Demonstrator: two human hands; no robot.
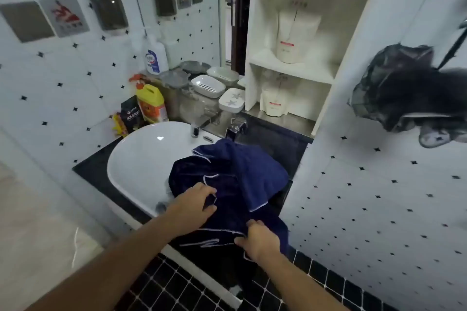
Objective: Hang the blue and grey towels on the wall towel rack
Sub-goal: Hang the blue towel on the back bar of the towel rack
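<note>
A dark blue towel [242, 177] with white piping lies bunched over the right rim of the white sink [141, 159] and the black counter. My left hand [194, 203] pinches a fold of the towel near its middle. At the towel's near edge my right hand [260, 238] grips the cloth. No grey towel is clearly visible; a small pale patch shows at the blue towel's left edge. No towel rack is clearly in view.
Bottles [151, 102], soap dishes [207, 86] and a faucet [236, 129] crowd the counter behind the sink. A white shelf [290, 70] holds refill pouches. A black mesh bag [404, 88] hangs on the tiled wall at right. Black floor tiles lie below.
</note>
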